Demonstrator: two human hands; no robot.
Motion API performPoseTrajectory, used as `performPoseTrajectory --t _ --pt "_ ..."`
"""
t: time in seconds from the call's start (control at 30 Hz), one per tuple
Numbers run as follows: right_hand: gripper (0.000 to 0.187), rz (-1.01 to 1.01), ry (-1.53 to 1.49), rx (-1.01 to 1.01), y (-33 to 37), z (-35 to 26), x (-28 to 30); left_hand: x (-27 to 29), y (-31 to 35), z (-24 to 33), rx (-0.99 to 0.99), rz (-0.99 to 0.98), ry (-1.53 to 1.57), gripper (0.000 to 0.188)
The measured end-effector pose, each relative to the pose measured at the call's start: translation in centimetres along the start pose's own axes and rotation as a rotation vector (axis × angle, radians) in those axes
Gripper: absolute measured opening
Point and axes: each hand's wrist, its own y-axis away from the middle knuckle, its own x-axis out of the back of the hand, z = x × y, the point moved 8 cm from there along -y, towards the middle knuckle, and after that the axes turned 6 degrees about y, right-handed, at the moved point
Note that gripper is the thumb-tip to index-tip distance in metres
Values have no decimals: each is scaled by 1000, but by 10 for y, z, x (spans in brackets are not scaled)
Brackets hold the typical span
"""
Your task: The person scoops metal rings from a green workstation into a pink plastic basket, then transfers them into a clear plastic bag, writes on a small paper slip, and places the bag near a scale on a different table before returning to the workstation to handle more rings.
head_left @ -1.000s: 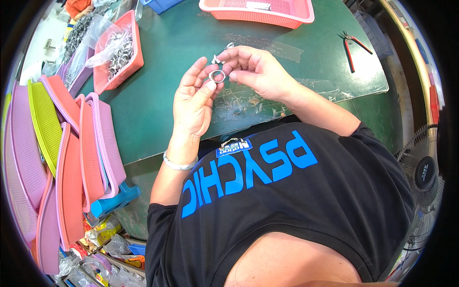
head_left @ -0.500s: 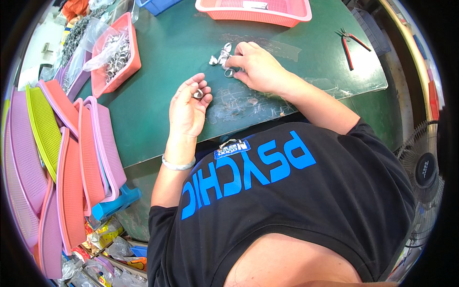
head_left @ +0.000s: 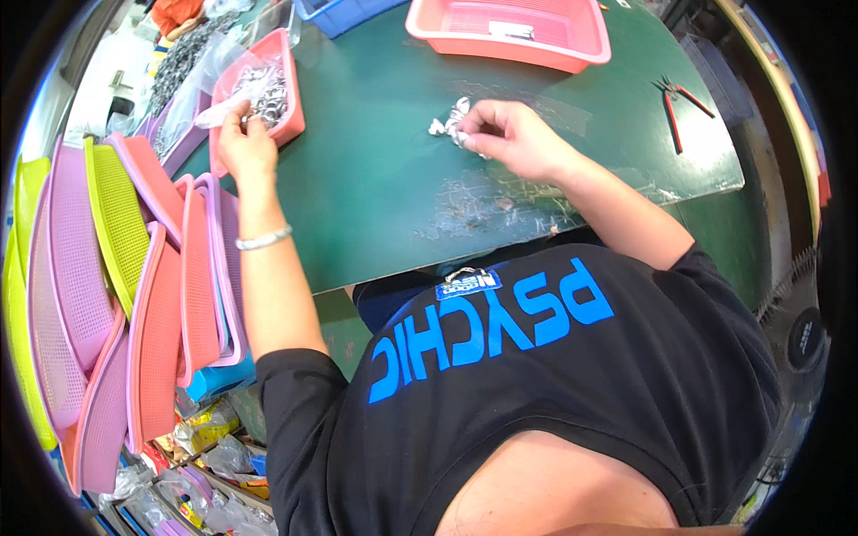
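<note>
My left hand [head_left: 248, 150] reaches over the near end of a pink basket [head_left: 291, 109] on the left. Its thumb and fingertips are drawn together beside a clear plastic bag and a heap of silver-coloured rings [head_left: 268, 104]; whatever is between them is too small to make out. Farther right, my right hand [head_left: 518, 138] bends over a small cluster of shiny silver rings [head_left: 457, 114] on the green table [head_left: 375, 179]. The thumb and index finger pinch at the cluster's near side, and the fingers partly hide what they hold.
Red-handled pliers [head_left: 677, 116] lie at the table's right. A larger pink basket [head_left: 509, 49] and a blue bin [head_left: 353, 13] stand at the far side. Several stacked coloured baskets [head_left: 116, 232] crowd the left. A fan [head_left: 804, 339] stands at the right.
My left hand has moved left and away from me, from in front of the table with a ring in its fingers to the pink basket. My right hand stays at the cluster.
</note>
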Motion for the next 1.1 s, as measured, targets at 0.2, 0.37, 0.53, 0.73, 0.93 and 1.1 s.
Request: performPoseTrajectory --t 0.2,0.37,0.53,0.73,0.93,1.1 --pt "12 -99 -695 -203 11 -4 -1 -27 40 78 -505 -68 -377 36" --pt "16 -111 -782 -148 17 -15 -2 -87 130 145 -200 -637 319 39" --pt "17 -136 -705 -51 17 -26 -5 -93 149 156 -175 -596 459 32" --pt "16 -127 -687 0 19 -28 -6 -92 154 157 -166 -565 505 26" --pt "16 -47 -609 31 18 -30 -4 -97 157 148 -43 -583 590 28" --pt "26 49 -392 158 22 -42 0 -105 164 130 237 -610 860 29"
